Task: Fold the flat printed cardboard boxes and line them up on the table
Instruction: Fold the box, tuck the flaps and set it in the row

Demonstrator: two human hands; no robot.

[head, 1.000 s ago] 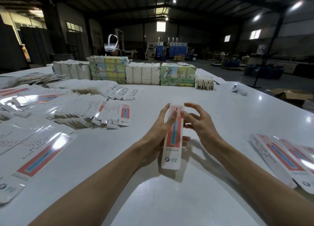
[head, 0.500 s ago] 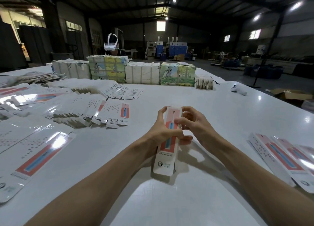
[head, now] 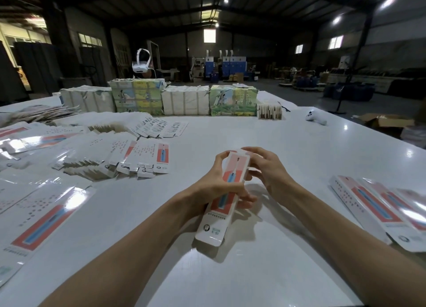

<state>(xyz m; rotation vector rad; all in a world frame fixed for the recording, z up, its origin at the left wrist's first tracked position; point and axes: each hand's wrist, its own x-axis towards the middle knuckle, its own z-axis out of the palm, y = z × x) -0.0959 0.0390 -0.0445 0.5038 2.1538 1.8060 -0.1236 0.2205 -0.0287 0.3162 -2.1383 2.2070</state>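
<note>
I hold a long white box (head: 230, 182) with a red panel and a blue toothbrush print above the middle of the white table (head: 242, 133). My left hand (head: 219, 182) grips its middle, thumb across the printed face. My right hand (head: 265, 168) curls round its far end, fingers at the top flap. Several flat boxes (head: 143, 157) lie fanned out to the left. More finished boxes (head: 380, 205) lie side by side at the right edge.
Wrapped bundles (head: 184, 99) stand in a row along the far side, with a person in a white headset (head: 141, 63) behind them. A white controller (head: 315, 119) lies at the far right. Large flat boxes (head: 41, 221) cover the near left.
The box has tilted, its near end swinging left and down. My left hand closed round its middle, and my right hand's fingers curled onto the far end.
</note>
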